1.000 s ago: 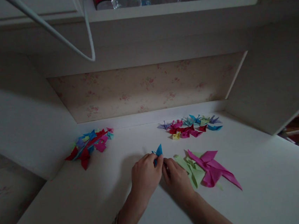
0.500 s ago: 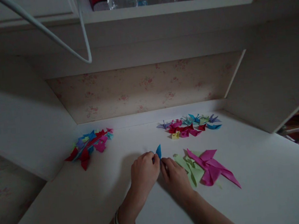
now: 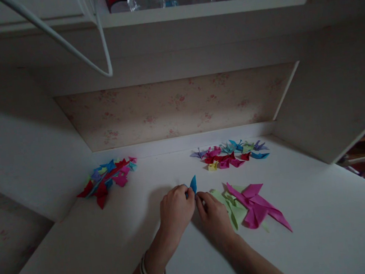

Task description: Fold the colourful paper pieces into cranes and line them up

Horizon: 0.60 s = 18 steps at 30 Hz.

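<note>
Blue folded paper (image 3: pixel 193 184), small and pointed, stands tip-up at the centre of the frame, just above a white tabletop (image 3: pixel 326 226). The left hand (image 3: pixel 177 208) pinches it between thumb and fingers; the right hand (image 3: pixel 215 218) has its fingertips drawn together at its lower edge — whether they grip it is hidden. Larger pink (image 3: pixel 255 201) and green papers (image 3: pixel 239 212) lie lower right of centre, near the right hand. For neat handling, a firm left pinch and light right fingertips seem best — such thin paper could crumple.
</note>
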{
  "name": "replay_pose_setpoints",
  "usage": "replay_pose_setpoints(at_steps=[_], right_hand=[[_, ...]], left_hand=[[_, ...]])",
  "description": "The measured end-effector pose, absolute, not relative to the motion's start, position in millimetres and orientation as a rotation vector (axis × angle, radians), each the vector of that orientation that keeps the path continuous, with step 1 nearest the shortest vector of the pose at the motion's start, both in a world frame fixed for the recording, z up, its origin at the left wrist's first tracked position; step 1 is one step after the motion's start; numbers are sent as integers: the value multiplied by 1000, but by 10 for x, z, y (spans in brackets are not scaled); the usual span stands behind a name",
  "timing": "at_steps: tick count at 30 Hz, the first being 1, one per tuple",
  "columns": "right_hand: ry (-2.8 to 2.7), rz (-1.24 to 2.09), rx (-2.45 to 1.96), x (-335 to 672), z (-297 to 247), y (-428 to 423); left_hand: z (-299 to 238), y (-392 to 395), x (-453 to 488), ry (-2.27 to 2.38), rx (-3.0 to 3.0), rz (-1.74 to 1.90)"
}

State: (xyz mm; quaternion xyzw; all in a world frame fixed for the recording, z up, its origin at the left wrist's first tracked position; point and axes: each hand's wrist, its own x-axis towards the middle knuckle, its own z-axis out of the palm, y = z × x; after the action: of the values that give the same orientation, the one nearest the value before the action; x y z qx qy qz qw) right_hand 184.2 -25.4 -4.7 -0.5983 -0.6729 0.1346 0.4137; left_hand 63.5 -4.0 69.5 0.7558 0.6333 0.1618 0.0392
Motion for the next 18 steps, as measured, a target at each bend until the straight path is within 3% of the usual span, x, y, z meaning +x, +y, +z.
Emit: replay_pose_setpoints(at_steps=[18], right_hand=[[-1292,951,-1321,1847,62,-220]], left_hand=[[749,-7,766,1791,2457,751]])
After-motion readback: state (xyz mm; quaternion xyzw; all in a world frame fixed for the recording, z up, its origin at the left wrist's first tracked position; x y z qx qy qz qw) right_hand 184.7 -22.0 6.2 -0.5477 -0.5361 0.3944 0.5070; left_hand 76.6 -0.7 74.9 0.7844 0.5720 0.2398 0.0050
